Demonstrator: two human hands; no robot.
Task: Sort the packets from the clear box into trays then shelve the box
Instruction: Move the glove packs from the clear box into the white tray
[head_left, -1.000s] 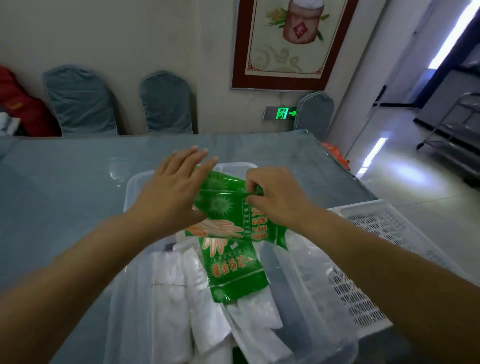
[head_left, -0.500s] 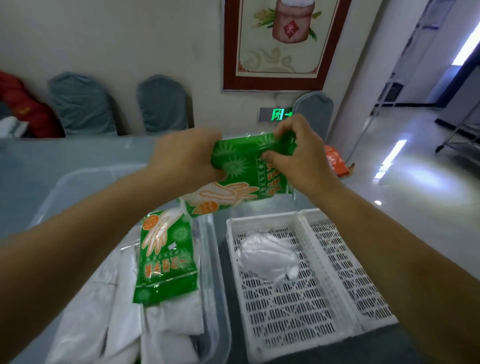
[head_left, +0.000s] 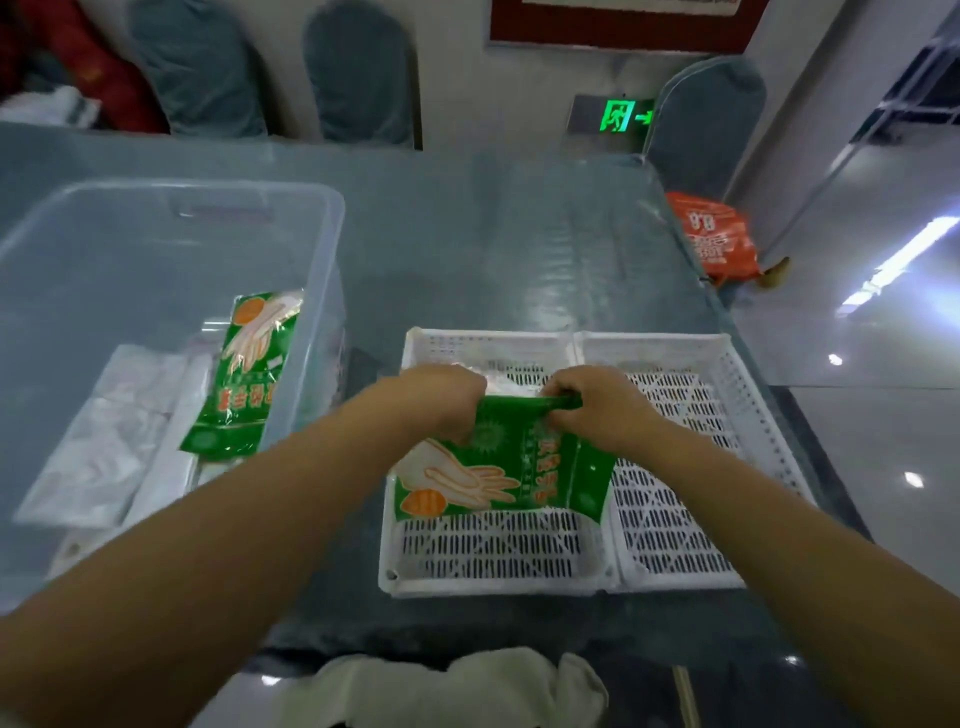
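Both hands hold one green glove packet (head_left: 498, 467) by its top edge, low over the left white slotted tray (head_left: 488, 551). My left hand (head_left: 441, 400) grips its upper left corner and my right hand (head_left: 597, 400) its upper right. The packet hangs across the divide toward the right white tray (head_left: 691, 447). A white packet (head_left: 506, 382) in the left tray shows just past my hands. The clear box (head_left: 171, 228) stands to the left and holds another green packet (head_left: 244, 374) leaning on its right wall, plus several white packets (head_left: 109, 431).
The trays and box sit on a grey-blue table (head_left: 493, 244) under a glossy cover. Covered chairs (head_left: 358, 73) line the far side. An orange bag (head_left: 714, 239) lies on the floor off the table's right edge. A pale cloth (head_left: 452, 686) is at the near edge.
The green packet went from over the clear box, up and to the right, then down onto the left white tray. My view shifted right, so both trays are now central.
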